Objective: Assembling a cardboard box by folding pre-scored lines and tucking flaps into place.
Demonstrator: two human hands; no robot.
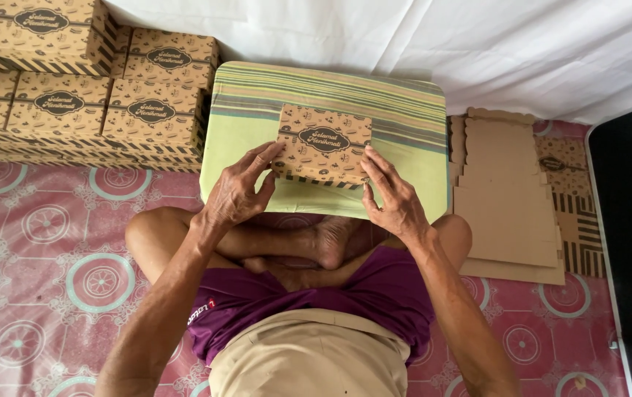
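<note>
A small brown printed cardboard box (pixel 323 143), folded shut with a dark oval label on its lid, rests on a green striped cushion (pixel 404 117) in front of my crossed legs. My left hand (pixel 238 191) grips the box's left front corner, fingers on the lid edge. My right hand (pixel 393 195) presses on its right front corner. Both hands hold the same box.
Several matching finished boxes (pixel 80 95) are stacked at the upper left. A pile of flat unfolded cardboard blanks (pixel 511 198) lies on the right. A pink patterned mat (pixel 44 242) covers the floor. White cloth (pixel 419 37) hangs behind.
</note>
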